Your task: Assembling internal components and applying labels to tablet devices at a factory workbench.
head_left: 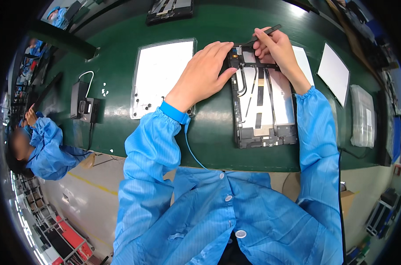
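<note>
An opened tablet lies on the green table in front of me, its silvery inner plate, black frame, ribbon cables and small boards exposed. Stretched out with the thumb apart, my left hand rests its fingertips on the tablet's upper left edge. My right hand is closed around slim black tweezers. Their tips point down-left, at the tablet's top edge close to my left fingertips; whether they touch a part I cannot tell. A blue wrist strap with a cord circles my left wrist.
Left of the tablet lies a white sheet in a clear tray with small black pieces. White panels and a clear plastic case are at right. A black device with cables stands left. Another tablet lies far back. A co-worker sits left.
</note>
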`<move>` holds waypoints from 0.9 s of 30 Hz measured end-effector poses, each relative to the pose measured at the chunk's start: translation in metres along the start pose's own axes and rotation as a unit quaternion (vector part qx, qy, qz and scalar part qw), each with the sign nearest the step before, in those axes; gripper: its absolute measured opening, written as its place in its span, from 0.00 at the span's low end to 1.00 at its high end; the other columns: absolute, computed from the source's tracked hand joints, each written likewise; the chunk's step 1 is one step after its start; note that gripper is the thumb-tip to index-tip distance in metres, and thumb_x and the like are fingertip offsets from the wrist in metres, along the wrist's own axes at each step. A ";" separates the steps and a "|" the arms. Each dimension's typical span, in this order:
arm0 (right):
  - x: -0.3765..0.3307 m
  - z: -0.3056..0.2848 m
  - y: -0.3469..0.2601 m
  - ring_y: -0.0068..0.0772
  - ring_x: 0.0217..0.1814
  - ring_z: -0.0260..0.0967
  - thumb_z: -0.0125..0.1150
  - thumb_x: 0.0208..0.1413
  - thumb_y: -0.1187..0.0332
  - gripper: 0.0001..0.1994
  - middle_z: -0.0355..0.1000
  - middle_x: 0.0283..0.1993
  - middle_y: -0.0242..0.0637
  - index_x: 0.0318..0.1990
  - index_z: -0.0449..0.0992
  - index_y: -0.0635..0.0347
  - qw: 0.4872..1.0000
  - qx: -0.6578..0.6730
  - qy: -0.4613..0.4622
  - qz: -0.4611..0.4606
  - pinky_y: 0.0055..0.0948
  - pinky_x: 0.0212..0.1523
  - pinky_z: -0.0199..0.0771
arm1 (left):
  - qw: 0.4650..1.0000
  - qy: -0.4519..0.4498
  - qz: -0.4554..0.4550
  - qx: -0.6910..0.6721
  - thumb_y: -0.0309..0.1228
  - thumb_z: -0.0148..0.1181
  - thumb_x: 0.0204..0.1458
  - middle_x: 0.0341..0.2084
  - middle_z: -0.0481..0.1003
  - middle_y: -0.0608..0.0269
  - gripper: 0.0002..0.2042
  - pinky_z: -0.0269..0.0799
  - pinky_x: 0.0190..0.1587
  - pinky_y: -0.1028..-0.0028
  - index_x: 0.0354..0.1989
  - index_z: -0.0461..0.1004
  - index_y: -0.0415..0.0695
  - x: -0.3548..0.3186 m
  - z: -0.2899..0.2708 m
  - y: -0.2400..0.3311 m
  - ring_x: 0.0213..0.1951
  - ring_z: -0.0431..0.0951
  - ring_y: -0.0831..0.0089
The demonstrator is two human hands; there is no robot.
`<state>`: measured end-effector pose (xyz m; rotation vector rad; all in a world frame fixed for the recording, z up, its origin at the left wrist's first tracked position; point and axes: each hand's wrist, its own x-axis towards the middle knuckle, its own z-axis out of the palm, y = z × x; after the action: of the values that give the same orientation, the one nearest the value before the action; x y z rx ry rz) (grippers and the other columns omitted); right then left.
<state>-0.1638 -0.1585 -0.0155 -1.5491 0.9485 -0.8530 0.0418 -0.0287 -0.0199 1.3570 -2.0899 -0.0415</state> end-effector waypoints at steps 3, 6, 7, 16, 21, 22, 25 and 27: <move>0.002 -0.005 0.004 0.17 0.26 0.73 0.61 0.63 0.53 0.18 0.75 0.28 0.32 0.43 0.75 0.61 0.999 0.034 -0.002 -0.013 0.16 0.23 0.71 | 1.000 -0.005 -0.002 0.002 0.36 0.60 0.59 0.59 0.70 0.48 0.26 0.66 0.62 0.59 0.64 0.64 0.41 0.002 -0.001 0.001 0.62 0.68 0.49; 0.001 -0.008 0.007 0.17 0.24 0.72 0.61 0.64 0.55 0.16 0.74 0.27 0.31 0.41 0.74 0.61 0.999 0.032 -0.013 -0.019 0.16 0.23 0.71 | 1.000 -0.010 -0.007 0.003 0.36 0.60 0.58 0.59 0.70 0.48 0.26 0.66 0.62 0.59 0.63 0.64 0.41 0.001 -0.003 0.002 0.62 0.68 0.50; 0.001 -0.009 0.007 0.17 0.23 0.72 0.60 0.64 0.55 0.16 0.74 0.26 0.30 0.39 0.74 0.61 0.999 0.015 -0.023 -0.018 0.17 0.23 0.71 | 1.000 -0.012 -0.010 0.005 0.36 0.60 0.58 0.59 0.69 0.49 0.26 0.66 0.62 0.59 0.63 0.65 0.41 0.001 -0.003 0.001 0.62 0.68 0.50; -0.006 -0.009 0.004 0.17 0.21 0.71 0.59 0.65 0.56 0.15 0.74 0.24 0.30 0.37 0.74 0.60 0.998 -0.006 -0.040 -0.039 0.16 0.22 0.69 | 1.000 -0.004 0.019 0.002 0.29 0.60 0.57 0.61 0.69 0.53 0.20 0.67 0.62 0.60 0.59 0.69 0.42 0.003 -0.001 0.006 0.63 0.68 0.52; -0.004 -0.009 0.007 0.17 0.22 0.71 0.60 0.64 0.56 0.15 0.74 0.24 0.31 0.37 0.75 0.61 0.998 -0.025 -0.039 -0.043 0.16 0.22 0.68 | 0.999 -0.014 0.027 -0.015 0.28 0.58 0.57 0.60 0.70 0.55 0.18 0.69 0.60 0.61 0.57 0.70 0.42 0.003 -0.002 0.009 0.61 0.70 0.53; -0.004 -0.009 0.008 0.17 0.22 0.71 0.60 0.64 0.55 0.16 0.74 0.24 0.31 0.37 0.75 0.61 0.998 -0.028 -0.039 -0.042 0.16 0.22 0.69 | 0.999 -0.012 0.029 -0.014 0.28 0.58 0.58 0.60 0.71 0.56 0.18 0.70 0.59 0.62 0.57 0.70 0.42 0.003 -0.002 0.009 0.60 0.71 0.54; -0.003 -0.007 0.005 0.14 0.21 0.68 0.58 0.66 0.59 0.12 0.73 0.25 0.28 0.37 0.73 0.59 0.999 -0.020 -0.043 -0.023 0.14 0.22 0.67 | 0.999 -0.024 0.010 -0.027 0.28 0.57 0.58 0.59 0.71 0.55 0.17 0.70 0.58 0.62 0.56 0.71 0.42 0.004 -0.005 0.011 0.58 0.72 0.53; -0.003 -0.007 0.006 0.14 0.21 0.68 0.58 0.66 0.59 0.12 0.73 0.24 0.28 0.37 0.73 0.59 0.998 -0.025 -0.041 -0.032 0.14 0.22 0.67 | 0.999 -0.023 0.014 -0.022 0.28 0.57 0.58 0.59 0.71 0.56 0.16 0.71 0.58 0.61 0.56 0.72 0.43 0.004 -0.003 0.011 0.58 0.73 0.53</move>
<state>-0.1722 -0.1591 -0.0204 -1.6531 0.8718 -0.8096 0.0335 -0.0261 -0.0111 1.3115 -2.1330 -0.1071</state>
